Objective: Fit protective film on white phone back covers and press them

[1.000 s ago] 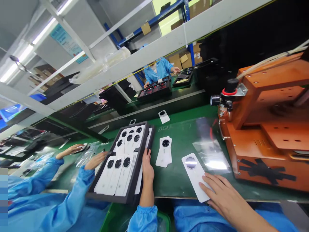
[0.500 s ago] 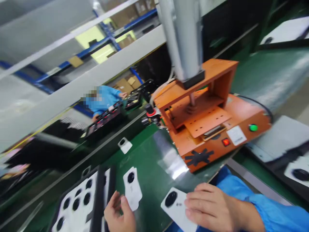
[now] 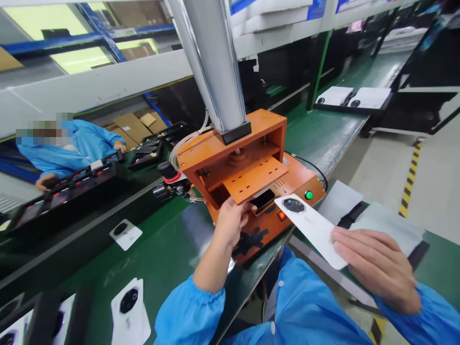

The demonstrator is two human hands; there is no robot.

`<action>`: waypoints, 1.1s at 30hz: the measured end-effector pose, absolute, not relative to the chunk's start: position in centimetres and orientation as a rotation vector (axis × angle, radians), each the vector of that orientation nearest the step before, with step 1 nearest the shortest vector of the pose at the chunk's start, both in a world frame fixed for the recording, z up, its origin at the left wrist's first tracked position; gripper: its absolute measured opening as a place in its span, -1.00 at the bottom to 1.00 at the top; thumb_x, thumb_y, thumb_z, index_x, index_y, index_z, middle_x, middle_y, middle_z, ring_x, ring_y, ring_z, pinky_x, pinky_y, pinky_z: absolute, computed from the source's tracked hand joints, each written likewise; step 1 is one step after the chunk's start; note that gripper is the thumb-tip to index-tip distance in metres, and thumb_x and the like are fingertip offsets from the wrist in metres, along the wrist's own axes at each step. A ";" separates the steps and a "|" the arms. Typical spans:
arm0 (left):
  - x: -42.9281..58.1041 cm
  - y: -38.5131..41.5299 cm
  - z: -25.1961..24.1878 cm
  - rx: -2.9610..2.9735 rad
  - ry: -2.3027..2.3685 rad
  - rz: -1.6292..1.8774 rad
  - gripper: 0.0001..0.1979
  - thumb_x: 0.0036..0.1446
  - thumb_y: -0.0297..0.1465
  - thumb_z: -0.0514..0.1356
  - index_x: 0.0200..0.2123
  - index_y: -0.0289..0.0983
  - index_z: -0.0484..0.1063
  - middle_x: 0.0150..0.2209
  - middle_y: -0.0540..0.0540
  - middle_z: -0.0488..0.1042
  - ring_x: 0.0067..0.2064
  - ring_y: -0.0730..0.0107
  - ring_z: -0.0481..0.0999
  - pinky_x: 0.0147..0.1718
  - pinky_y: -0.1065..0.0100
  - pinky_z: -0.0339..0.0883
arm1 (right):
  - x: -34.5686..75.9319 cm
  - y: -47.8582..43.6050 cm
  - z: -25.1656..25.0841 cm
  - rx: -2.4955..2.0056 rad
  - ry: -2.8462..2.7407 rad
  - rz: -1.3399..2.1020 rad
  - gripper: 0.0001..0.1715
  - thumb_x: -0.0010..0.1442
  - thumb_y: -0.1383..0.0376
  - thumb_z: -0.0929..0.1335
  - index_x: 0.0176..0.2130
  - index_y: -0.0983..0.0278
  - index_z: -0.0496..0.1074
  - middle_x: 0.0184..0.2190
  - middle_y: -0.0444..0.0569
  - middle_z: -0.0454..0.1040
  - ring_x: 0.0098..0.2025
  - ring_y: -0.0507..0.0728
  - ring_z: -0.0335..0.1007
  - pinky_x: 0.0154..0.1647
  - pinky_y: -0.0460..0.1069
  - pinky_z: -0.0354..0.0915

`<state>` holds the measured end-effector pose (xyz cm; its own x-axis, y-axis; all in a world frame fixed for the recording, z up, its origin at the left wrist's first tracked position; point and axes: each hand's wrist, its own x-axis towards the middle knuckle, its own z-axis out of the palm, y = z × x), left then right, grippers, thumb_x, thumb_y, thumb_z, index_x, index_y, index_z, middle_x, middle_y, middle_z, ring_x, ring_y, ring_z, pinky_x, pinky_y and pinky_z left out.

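Observation:
In my right hand point(image 3: 375, 263) is a white phone back cover point(image 3: 316, 230), gripped at its lower end. Its dark round camera ring points toward the orange press point(image 3: 251, 235), and the cover is tilted in front of the press's right side. My left hand point(image 3: 232, 220) is at the press opening, fingers curled at the left end of a dark flat phone-like slab point(image 3: 264, 200). That slab lies under the raised orange press plate point(image 3: 257, 178). Part of the left fingers is hidden beneath the plate edge.
White covers point(image 3: 129, 314) lie stacked on the green bench point(image 3: 172, 249), and a single cover point(image 3: 125, 235) lies farther back. Black trays point(image 3: 79, 311) stand at lower left. A co-worker point(image 3: 79, 143) in blue sits across. Sheeted trays point(image 3: 388, 227) are at right.
My view has swung right. My left hand has gone from beside the stacked covers to the press opening. My right hand has raised the white cover from the bench edge toward the press.

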<state>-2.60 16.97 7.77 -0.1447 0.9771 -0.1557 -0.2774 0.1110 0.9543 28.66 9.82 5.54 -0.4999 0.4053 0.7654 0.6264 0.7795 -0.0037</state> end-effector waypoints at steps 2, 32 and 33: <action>-1.9 18.3 7.7 0.819 1.183 1.406 -0.67 -0.09 -0.27 0.31 -0.24 -0.28 0.42 -0.27 -0.09 0.52 -0.40 0.49 0.52 -0.70 0.61 -0.17 | 28.4 11.4 5.0 -0.732 -2.170 -0.434 -0.52 0.33 0.44 0.36 0.20 0.15 0.43 0.03 -0.03 0.61 0.06 0.15 0.58 0.07 0.06 0.44; -1.9 -0.8 0.1 1.660 1.499 1.030 -0.78 0.35 -0.36 0.06 -0.35 -0.19 0.42 -0.41 -0.08 0.41 -0.29 0.26 0.39 -0.30 0.28 0.26 | 17.3 27.6 5.5 -0.384 -2.593 -0.022 -0.62 0.51 0.18 0.22 0.05 0.23 0.54 0.05 -0.08 0.59 0.10 0.12 0.51 0.03 0.06 0.31; -2.0 -0.7 0.1 1.669 1.490 1.034 -0.78 0.35 -0.36 0.06 -0.35 -0.19 0.42 -0.40 -0.09 0.42 -0.27 0.25 0.39 -0.29 0.27 0.26 | 17.3 27.6 5.5 -0.395 -2.602 -0.019 -0.62 0.51 0.18 0.21 0.06 0.23 0.54 0.06 -0.07 0.59 0.10 0.13 0.51 0.04 0.07 0.31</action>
<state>-2.00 -0.75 0.09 0.0366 0.9913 0.1268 0.4659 -0.1292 0.8754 17.30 27.62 5.55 -0.8309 0.2742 0.4842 0.2813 0.9578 -0.0597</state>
